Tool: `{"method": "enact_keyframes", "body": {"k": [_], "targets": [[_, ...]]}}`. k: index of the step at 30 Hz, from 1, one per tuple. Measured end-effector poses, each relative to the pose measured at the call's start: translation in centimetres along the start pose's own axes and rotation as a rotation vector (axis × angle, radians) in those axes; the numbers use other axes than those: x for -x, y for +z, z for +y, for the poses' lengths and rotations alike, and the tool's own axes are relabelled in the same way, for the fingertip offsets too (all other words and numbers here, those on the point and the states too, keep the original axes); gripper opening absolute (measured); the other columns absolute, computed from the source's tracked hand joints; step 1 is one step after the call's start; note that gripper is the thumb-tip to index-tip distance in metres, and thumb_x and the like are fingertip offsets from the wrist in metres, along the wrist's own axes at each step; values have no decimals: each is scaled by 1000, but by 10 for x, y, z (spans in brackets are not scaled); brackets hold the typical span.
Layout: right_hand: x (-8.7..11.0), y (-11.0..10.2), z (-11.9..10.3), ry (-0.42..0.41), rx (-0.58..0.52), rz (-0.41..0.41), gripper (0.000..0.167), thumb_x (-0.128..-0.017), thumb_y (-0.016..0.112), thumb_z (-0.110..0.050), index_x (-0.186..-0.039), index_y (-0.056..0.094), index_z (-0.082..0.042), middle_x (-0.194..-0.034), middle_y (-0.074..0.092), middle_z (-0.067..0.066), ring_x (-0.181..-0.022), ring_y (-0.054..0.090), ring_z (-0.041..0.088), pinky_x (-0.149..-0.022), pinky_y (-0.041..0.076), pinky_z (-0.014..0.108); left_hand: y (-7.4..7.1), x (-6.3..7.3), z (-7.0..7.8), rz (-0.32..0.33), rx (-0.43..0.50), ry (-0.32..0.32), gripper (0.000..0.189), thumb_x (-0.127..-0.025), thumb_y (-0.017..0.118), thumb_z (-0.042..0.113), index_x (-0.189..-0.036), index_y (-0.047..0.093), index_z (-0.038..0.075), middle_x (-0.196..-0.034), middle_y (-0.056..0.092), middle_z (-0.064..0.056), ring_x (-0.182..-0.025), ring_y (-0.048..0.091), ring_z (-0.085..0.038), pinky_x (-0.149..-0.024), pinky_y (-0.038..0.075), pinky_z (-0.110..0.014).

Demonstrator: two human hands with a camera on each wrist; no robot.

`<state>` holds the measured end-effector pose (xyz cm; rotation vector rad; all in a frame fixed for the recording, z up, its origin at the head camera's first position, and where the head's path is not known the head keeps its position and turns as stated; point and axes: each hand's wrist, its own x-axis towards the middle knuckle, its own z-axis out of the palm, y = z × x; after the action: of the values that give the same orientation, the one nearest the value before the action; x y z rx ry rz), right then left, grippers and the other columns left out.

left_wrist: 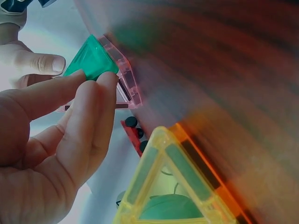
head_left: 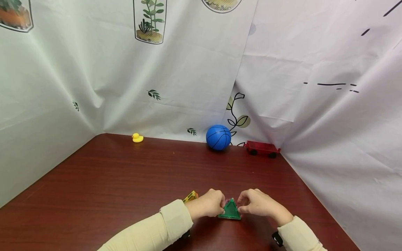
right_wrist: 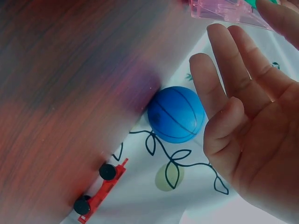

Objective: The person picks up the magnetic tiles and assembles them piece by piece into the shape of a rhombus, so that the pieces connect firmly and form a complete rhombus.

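A translucent green triangular magnetic tile (head_left: 230, 210) stands tilted on the table, joined to a pink translucent tile (left_wrist: 131, 83) behind it. My left hand (head_left: 209, 203) pinches the green tile at its left edge, thumb in front. My right hand (head_left: 259, 203) is at the opposite edge, its thumb by the green tile and its other fingers loosely bent, apart from the pink tile in the right wrist view. Beside my left wrist stands a yellow triangular tile (left_wrist: 135, 186) joined to an orange tile (left_wrist: 212, 175); my forearm partly hides them in the head view.
Along the back of the brown table (head_left: 125, 181) are a yellow rubber duck (head_left: 137, 138), a blue ball (head_left: 218, 137) and a red toy wagon (head_left: 262, 148) with black wheels. White printed cloth (head_left: 182, 69) hangs around the table's back and sides.
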<state>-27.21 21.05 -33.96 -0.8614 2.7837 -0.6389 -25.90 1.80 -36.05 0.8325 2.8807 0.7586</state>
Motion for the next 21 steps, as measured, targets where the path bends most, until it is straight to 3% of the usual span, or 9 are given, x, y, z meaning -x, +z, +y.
{"method": "enact_keyframes", "body": {"k": [15, 21], "targets": [[-3, 0, 1, 12, 3, -17, 19, -72, 69, -26, -84, 62, -13, -70, 57, -11, -61, 52, 5, -54, 43, 27, -10, 5, -1, 16, 55, -26, 15, -72, 71, 12, -67, 57, 13, -62, 51, 5, -40, 48, -2, -45, 40, -17], [-4, 1, 1, 11, -6, -25, 20, -71, 70, -26, -85, 62, -13, -70, 57, -12, -62, 53, 5, -55, 43, 26, -22, 9, -5, 44, 96, -16, 12, -72, 69, 10, -70, 57, 12, -56, 50, 6, -42, 48, -3, -45, 40, -18]]}}
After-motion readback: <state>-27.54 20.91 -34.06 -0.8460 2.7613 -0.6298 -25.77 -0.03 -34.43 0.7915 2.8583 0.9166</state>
